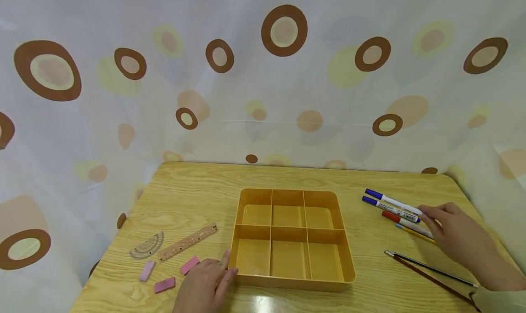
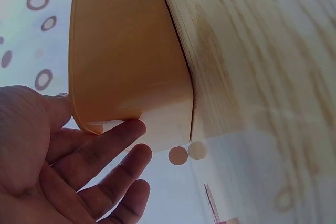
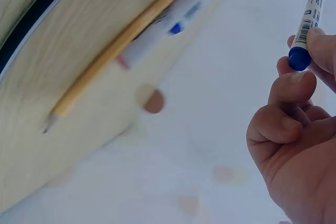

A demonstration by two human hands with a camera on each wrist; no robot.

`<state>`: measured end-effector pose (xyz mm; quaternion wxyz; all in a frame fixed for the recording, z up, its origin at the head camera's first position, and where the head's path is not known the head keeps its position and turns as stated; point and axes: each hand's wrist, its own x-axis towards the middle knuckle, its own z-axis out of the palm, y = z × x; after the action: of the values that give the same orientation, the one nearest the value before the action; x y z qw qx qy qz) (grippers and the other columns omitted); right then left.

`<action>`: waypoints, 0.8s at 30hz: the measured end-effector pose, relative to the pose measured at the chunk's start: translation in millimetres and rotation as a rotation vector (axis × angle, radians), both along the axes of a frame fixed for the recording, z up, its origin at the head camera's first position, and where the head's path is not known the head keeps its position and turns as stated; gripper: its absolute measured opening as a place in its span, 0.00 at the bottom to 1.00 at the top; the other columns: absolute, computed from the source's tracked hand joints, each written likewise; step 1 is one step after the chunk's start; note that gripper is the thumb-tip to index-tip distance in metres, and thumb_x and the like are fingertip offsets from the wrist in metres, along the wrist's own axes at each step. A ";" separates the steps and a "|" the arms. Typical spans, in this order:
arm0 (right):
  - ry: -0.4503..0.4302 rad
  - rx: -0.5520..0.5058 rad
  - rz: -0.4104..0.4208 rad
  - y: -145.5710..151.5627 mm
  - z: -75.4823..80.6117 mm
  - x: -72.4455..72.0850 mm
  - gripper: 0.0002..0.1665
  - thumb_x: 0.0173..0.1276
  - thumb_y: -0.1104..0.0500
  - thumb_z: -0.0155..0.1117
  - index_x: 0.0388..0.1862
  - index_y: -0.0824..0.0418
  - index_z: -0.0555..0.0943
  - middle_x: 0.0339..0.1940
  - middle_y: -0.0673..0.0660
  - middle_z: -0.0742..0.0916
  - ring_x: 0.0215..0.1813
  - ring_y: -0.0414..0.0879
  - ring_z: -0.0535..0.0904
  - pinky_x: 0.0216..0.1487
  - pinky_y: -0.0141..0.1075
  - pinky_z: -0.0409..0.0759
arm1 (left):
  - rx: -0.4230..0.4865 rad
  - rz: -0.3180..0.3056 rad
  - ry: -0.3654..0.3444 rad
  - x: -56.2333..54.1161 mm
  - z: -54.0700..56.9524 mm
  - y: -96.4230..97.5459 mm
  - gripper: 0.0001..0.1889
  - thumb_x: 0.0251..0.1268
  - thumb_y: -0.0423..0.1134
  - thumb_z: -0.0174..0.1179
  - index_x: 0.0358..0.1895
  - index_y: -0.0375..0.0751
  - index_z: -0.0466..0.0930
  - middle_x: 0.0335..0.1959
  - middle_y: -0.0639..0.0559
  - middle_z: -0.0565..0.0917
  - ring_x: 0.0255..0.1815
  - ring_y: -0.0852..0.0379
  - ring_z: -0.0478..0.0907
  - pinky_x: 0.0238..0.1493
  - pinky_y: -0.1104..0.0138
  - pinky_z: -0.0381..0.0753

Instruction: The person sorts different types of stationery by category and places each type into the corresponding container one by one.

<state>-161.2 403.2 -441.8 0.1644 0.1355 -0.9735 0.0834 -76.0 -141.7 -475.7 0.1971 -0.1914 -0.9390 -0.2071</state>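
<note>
A yellow box with six compartments [image 1: 287, 282] sits mid-table. Against its front left corner rest the fingers of my left hand [image 1: 204, 283]; in the left wrist view, the thumb of that hand [image 2: 31, 145] is at the rim and the other fingers are loosely extended. At the right, my right hand [image 1: 460, 237] pinches a white marker with a blue cap [image 1: 396, 203] by its end. The right wrist view shows this marker [image 3: 310, 17] between thumb and fingertips. Beside it lie another blue-capped marker [image 1: 390, 209] and a red-capped marker [image 1: 404, 221].
A yellow pencil [image 1: 417, 233] and two thin paintbrush-like sticks [image 1: 429, 275] lie near the right hand. Left of the box are a protractor [image 1: 147, 246], a ruler [image 1: 187, 242] and pink erasers [image 1: 165, 285]. A patterned curtain [image 1: 255, 98] surrounds the table.
</note>
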 end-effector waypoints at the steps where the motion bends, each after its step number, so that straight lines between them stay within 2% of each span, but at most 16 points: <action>1: 0.008 -0.007 0.008 -6.8 3.1 5.4 0.15 0.69 0.68 0.69 0.54 0.72 0.85 0.35 0.61 0.84 0.26 0.39 0.71 0.20 0.31 0.66 | -0.002 0.002 0.001 0.2 0.2 0.1 0.20 0.69 0.45 0.68 0.57 0.34 0.87 0.37 0.52 0.92 0.38 0.58 0.87 0.41 0.63 0.88; 6: 0.063 -0.015 0.056 -39.3 14.5 27.0 0.17 0.67 0.69 0.70 0.55 0.67 0.86 0.39 0.57 0.81 0.24 0.29 0.64 0.19 0.28 0.63 | -0.011 0.018 -0.020 1.4 1.9 0.8 0.20 0.69 0.44 0.68 0.57 0.34 0.86 0.38 0.50 0.92 0.39 0.58 0.87 0.43 0.62 0.89; 9: 0.131 -0.037 0.114 -56.3 17.0 36.1 0.11 0.75 0.61 0.67 0.52 0.62 0.88 0.38 0.53 0.81 0.24 0.27 0.63 0.18 0.26 0.62 | -0.006 0.027 -0.047 1.9 3.4 1.4 0.21 0.71 0.45 0.66 0.58 0.34 0.86 0.39 0.50 0.93 0.41 0.57 0.87 0.44 0.61 0.89; 11: 0.173 -0.055 0.159 -66.7 16.7 41.0 0.16 0.82 0.51 0.59 0.51 0.58 0.89 0.39 0.51 0.80 0.24 0.26 0.61 0.17 0.25 0.60 | -0.003 0.031 -0.058 2.1 4.3 1.3 0.21 0.72 0.46 0.66 0.59 0.35 0.86 0.40 0.51 0.93 0.41 0.58 0.87 0.45 0.61 0.88; 14: 0.209 -0.046 0.218 -79.9 15.2 48.0 0.34 0.84 0.37 0.39 0.49 0.55 0.89 0.39 0.49 0.78 0.24 0.25 0.58 0.17 0.23 0.58 | 0.001 0.030 -0.061 2.4 5.2 0.8 0.21 0.72 0.46 0.65 0.59 0.35 0.86 0.41 0.51 0.93 0.42 0.58 0.87 0.46 0.60 0.88; 17: 0.195 -0.010 0.231 -91.2 13.6 54.0 0.44 0.81 0.32 0.26 0.51 0.52 0.89 0.39 0.48 0.78 0.24 0.26 0.56 0.18 0.23 0.58 | -0.001 0.028 -0.051 1.9 5.4 0.6 0.21 0.71 0.45 0.66 0.59 0.35 0.86 0.42 0.50 0.93 0.42 0.57 0.87 0.46 0.60 0.88; 21: 0.126 0.025 0.205 -103.2 12.3 60.4 0.42 0.80 0.31 0.27 0.54 0.49 0.88 0.39 0.46 0.76 0.24 0.27 0.53 0.19 0.24 0.56 | -0.009 0.023 -0.031 1.0 3.7 0.4 0.21 0.70 0.44 0.67 0.59 0.34 0.86 0.42 0.49 0.93 0.41 0.57 0.87 0.46 0.61 0.88; 24: 0.115 0.034 0.207 -109.8 11.5 62.5 0.41 0.80 0.33 0.27 0.55 0.48 0.87 0.39 0.45 0.75 0.23 0.28 0.51 0.19 0.24 0.55 | -0.011 0.018 -0.018 1.1 1.7 0.1 0.21 0.69 0.44 0.68 0.58 0.34 0.86 0.41 0.49 0.93 0.41 0.58 0.87 0.45 0.61 0.88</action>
<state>-98.7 293.4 -430.3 0.2082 0.2427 -0.9445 0.0756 -75.0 -141.6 -473.9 0.1895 -0.1820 -0.9435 -0.2020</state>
